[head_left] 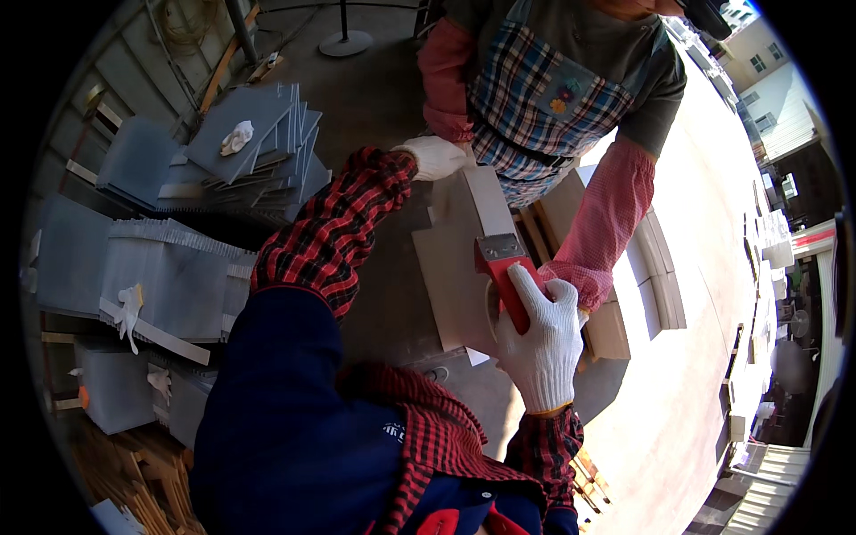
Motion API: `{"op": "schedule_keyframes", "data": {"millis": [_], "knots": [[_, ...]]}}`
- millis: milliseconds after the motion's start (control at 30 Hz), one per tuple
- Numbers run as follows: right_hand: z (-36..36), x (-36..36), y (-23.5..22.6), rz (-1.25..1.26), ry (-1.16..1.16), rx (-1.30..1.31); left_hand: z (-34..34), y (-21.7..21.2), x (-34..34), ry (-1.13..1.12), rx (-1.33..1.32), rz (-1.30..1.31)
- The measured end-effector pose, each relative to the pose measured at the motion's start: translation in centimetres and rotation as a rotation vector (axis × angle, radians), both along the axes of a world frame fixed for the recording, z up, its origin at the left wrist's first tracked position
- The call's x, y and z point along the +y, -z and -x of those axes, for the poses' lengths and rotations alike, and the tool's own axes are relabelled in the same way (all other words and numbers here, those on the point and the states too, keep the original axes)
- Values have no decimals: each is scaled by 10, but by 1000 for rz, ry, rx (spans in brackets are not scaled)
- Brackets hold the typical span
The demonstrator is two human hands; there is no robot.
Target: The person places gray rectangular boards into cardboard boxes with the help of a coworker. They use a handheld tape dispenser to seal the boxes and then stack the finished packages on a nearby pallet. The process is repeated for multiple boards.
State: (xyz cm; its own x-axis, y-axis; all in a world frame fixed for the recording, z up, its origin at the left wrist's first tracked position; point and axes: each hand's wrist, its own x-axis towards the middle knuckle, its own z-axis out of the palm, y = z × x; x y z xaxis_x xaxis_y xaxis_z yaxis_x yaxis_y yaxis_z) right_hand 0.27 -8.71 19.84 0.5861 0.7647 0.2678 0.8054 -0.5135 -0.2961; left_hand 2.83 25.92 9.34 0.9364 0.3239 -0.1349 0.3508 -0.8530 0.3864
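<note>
Small white lettering (pixel 392 432) on dark blue garment (pixel 276 392), not legible.

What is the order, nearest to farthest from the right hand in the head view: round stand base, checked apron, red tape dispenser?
1. Red tape dispenser: held in the right hand.
2. Checked apron: beyond it, upper middle.
3. Round stand base: farthest, toward the upper left.
</note>
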Motion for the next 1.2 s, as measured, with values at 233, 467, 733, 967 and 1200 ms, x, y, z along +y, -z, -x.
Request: {"op": "schedule_keyframes", "data": {"millis": [233,467,733,967,1200], "knots": [[4,6,-8,93,29,40,-4,-2,-1,-13,227,248],[4,3,-7,74,6,-2,20,65,-32,-98,125,52],[3,-1,-1,123,-7,-27,56,52,-80,-32,-844,-149],[20,-79,-3,39,84,35,137,97,-148,139,183,142],[56,-171,6,87,124,154,132,-7,-143,137,-602,-163]]}}
